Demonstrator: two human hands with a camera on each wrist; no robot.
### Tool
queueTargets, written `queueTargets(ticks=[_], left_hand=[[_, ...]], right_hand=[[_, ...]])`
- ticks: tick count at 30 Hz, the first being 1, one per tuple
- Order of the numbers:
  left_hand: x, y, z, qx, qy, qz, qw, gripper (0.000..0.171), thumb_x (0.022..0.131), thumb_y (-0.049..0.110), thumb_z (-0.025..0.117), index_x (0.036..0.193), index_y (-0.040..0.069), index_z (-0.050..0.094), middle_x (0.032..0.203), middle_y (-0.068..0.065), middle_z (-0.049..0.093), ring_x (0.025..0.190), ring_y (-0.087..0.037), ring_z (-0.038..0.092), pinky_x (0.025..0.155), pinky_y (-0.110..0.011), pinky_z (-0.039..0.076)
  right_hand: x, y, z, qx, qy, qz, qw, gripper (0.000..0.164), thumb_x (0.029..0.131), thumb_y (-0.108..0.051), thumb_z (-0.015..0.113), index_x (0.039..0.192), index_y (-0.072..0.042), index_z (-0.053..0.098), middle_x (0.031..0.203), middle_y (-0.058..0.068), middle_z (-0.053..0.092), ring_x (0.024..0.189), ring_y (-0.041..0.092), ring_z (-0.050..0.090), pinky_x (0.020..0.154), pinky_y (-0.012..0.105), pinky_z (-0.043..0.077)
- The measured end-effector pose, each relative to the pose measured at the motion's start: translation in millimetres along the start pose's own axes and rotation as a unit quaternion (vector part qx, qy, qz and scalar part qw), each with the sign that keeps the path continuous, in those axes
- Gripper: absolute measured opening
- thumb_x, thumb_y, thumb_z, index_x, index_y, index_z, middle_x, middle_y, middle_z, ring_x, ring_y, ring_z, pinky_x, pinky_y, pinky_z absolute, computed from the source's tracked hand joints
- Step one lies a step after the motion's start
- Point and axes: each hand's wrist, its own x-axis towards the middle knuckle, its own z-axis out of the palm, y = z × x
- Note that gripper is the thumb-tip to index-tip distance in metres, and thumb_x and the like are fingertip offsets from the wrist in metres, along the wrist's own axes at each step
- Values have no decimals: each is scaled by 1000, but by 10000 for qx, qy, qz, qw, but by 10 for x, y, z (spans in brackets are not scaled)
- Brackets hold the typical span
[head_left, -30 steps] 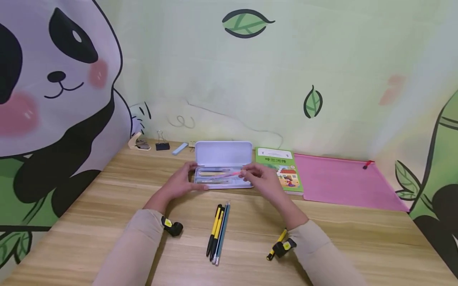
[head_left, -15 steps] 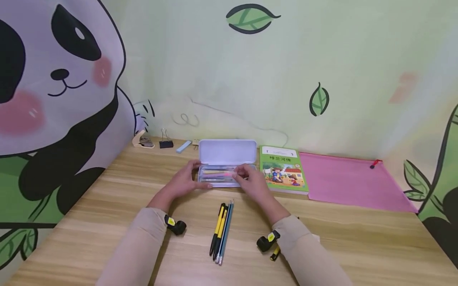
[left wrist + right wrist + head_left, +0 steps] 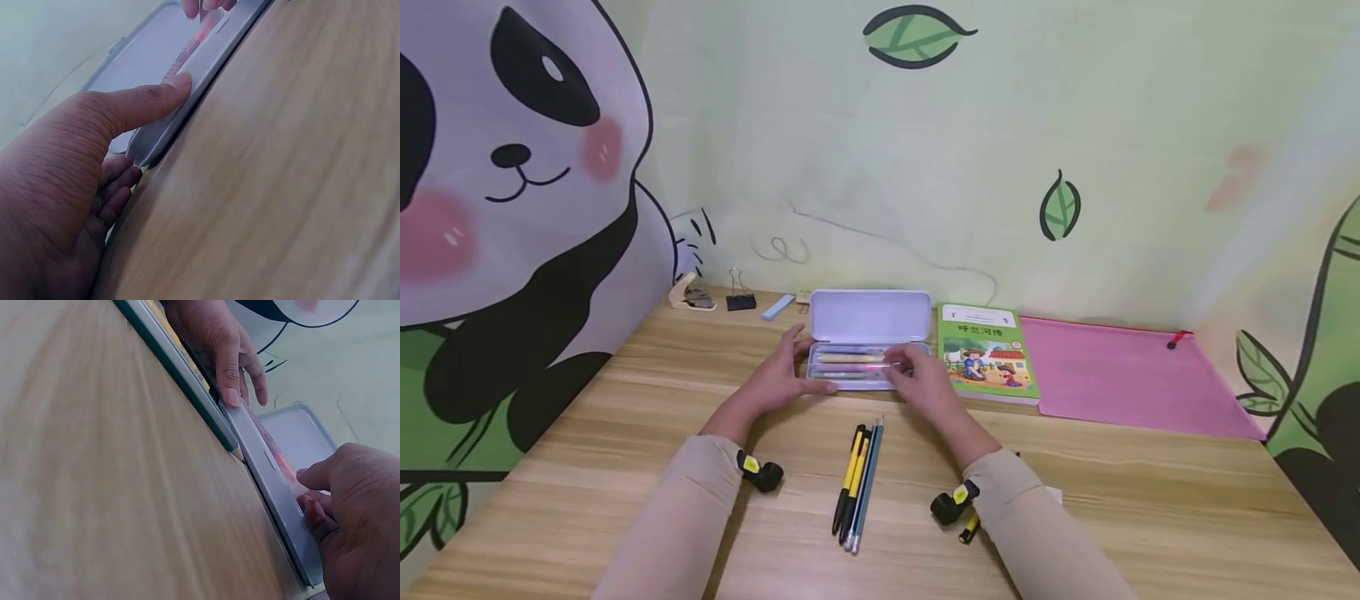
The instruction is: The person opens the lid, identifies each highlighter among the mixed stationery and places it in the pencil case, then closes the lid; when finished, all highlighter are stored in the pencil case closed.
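A pale lilac pencil case (image 3: 857, 386) lies with its lid (image 3: 870, 317) raised at the back of the table. My left hand (image 3: 771, 381) holds its left end, thumb on the front rim and other fingers round the end. Several pens lie lengthwise inside, among them a pink pen (image 3: 181, 59) with a brighter pink end. My right hand (image 3: 927, 385) reaches over the right part of the case. Its thumb and fingertips pinch the bright end of the pink pen, close to the case in the right wrist view. That hand hides the case's right side.
Yellow-black pens (image 3: 850, 483) and blue pencils (image 3: 867, 487) lie in front. A yellow-black tool (image 3: 970, 529) lies partly under the right forearm. Rightward are a green book (image 3: 988, 354) and pink pouch (image 3: 1127, 375). A stapler (image 3: 692, 294), binder clip (image 3: 741, 300) and blue bar (image 3: 777, 307) stand left.
The right hand has moved left and down with the pink pen, which was slanted above the case and now lies along it inside. The left hand stays on the case's left end.
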Motion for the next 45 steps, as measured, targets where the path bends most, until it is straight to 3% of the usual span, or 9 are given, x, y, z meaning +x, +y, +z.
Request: queueTargets(ticks=[5, 12, 17, 22, 28, 31, 35, 40, 45], left_hand=[[-13, -8, -8, -216, 70, 221, 9995, 139, 68, 44, 92, 161, 16, -8, 165, -11, 21, 147, -34, 30, 122, -56, 9], [6, -29, 1, -388, 86, 359, 9986, 137, 69, 41, 92, 160, 25, -9, 166, -9, 19, 146, -35, 33, 121, -57, 8], [14, -15, 4, -644, 103, 355, 9972, 134, 69, 36, 94, 160, 22, -4, 165, -11, 23, 141, -38, 38, 120, -59, 15], [17, -4, 3, -828, 130, 402, 9957, 131, 69, 28, 94, 160, 28, 0, 161, -12, 26, 138, -40, 41, 118, -59, 21], [10, -5, -6, -282, 109, 574, 9979, 84, 77, 24, 89, 149, 27, 46, 152, -11, 33, 136, -39, 40, 114, -59, 31], [6, -7, -10, 126, 43, 612, 9980, 66, 82, 31, 85, 142, 26, 57, 154, -12, 35, 140, -38, 35, 115, -60, 28], [-5, -9, -12, 381, -43, 532, 9979, 64, 86, 49, 77, 143, 29, 57, 157, -13, 37, 145, -39, 30, 117, -61, 23], [-10, -18, -15, 367, -60, 418, 9984, 58, 93, 61, 60, 141, 29, 59, 158, -14, 37, 147, -38, 29, 119, -59, 21], [-7, -26, -17, 276, -38, 337, 9990, 56, 93, 61, 61, 140, 30, 60, 158, -13, 37, 147, -37, 29, 118, -60, 21]], right_hand=[[13, -1, -6, 22, 497, -46, 9988, 26, 94, -17, 68, 119, -8, 66, 108, 9, 70, 94, 22, 64, 83, 38, 56], [39, 28, -55, 140, 1599, 657, 9848, 53, 94, -21, 60, 142, -4, 45, 143, 18, 50, 133, 34, 46, 111, 49, 39], [35, 32, -75, 851, 1436, 1337, 9769, 60, 103, -33, 49, 152, -6, 31, 154, 22, 39, 139, 40, 41, 114, 53, 34], [40, 12, -95, 1326, 1480, 1566, 9675, 63, 106, -47, 35, 155, -9, 25, 155, 23, 38, 138, 43, 42, 115, 56, 32], [45, 7, -91, 1296, 1416, 1703, 9665, 63, 105, -50, 35, 154, -12, 28, 155, 21, 39, 140, 41, 39, 117, 54, 30], [39, 27, -74, 968, 1195, 1637, 9744, 65, 101, -40, 51, 155, -10, 28, 157, 21, 36, 143, 39, 35, 117, 53, 29], [37, 66, -46, 351, 866, 1183, 9886, 72, 93, -21, 66, 153, -4, 30, 155, 24, 37, 143, 40, 35, 117, 53, 29], [43, 71, -28, -63, 640, 645, 9958, 60, 92, -12, 66, 146, 1, 43, 148, 24, 46, 139, 40, 41, 116, 52, 32], [50, 64, -20, -206, 514, 463, 9974, 48, 94, -9, 64, 139, 0, 51, 143, 20, 53, 137, 38, 43, 117, 50, 31]])
